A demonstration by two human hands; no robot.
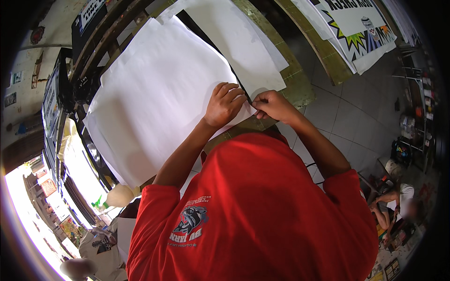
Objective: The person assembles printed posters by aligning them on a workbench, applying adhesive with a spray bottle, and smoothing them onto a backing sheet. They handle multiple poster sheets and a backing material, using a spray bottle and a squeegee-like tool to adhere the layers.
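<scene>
— Where is the white sheet (154, 89)?
— On the greenish table (300, 91), left. The left hand (224, 105) lies loosely spread upon it, probably for steadying; the right hand (274, 107) pinches its near right corner.

On my feed, large grey floor tiles (347, 110) stretch toward a crowded shelf rack (421, 122) at right; I get harsh glare from a sunlit opening (22, 206) at lower left, with a pale wall (18, 70) above.

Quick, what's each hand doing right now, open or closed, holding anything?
Left hand: open, resting palm-down on the large white sheet, fingers loosely bent.
Right hand: fingertips closed at the sheet's corner, apparently pinching it.
</scene>
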